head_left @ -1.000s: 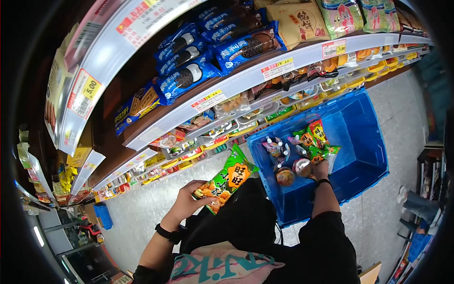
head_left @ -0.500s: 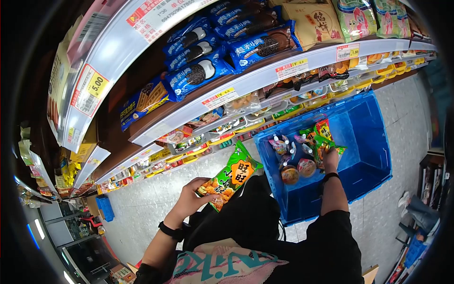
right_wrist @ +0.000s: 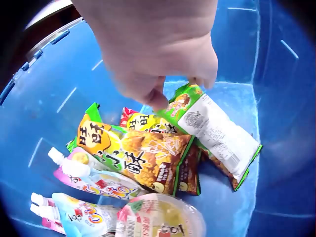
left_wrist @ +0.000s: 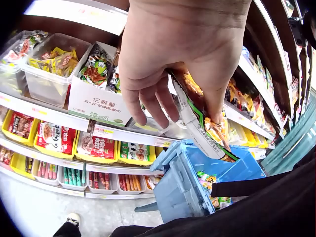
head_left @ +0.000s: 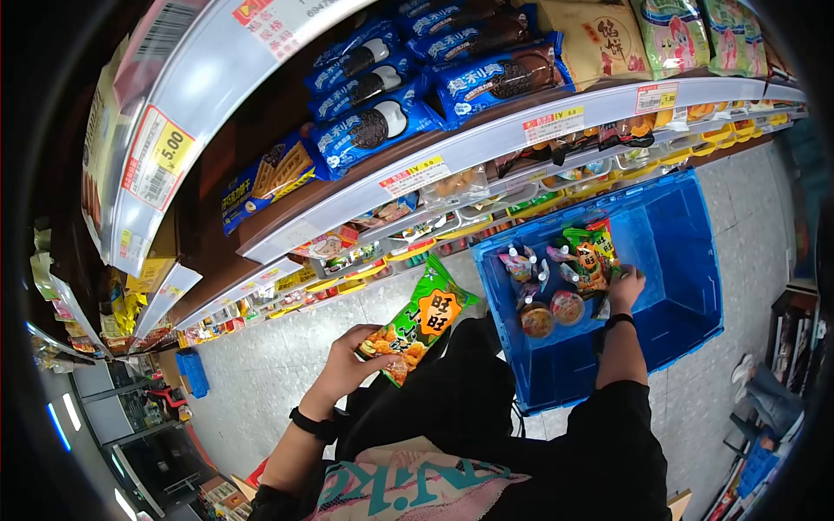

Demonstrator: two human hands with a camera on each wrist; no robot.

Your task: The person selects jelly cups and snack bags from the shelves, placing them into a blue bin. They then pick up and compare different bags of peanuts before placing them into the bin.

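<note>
My left hand (head_left: 354, 360) holds a green snack bag (head_left: 426, 323) with an orange label, thumb on its front; the left wrist view shows that bag edge-on. Inside the blue crate (head_left: 673, 260), my right hand (head_left: 625, 289) pinches the top end of another green snack bag (right_wrist: 222, 136), its white back facing up. Beside that bag lie a similar green-and-orange snack bag (right_wrist: 140, 153) and a yellow-and-red one (right_wrist: 148, 122). White-capped jelly pouches (right_wrist: 96, 180) and two clear-lidded jelly cups (head_left: 567, 306) sit at the crate's left side.
Shelves curve along the far side, with blue cookie packs (head_left: 369, 130) on the upper one and yellow bins (left_wrist: 54, 143) lower down. Grey tiled floor (head_left: 261, 373) lies below. Another person's legs (head_left: 776, 391) appear at the far right.
My right hand has shifted right within the crate, uncovering the green-and-orange bag. My left hand keeps its hold on its bag. The head view has shifted slightly.
</note>
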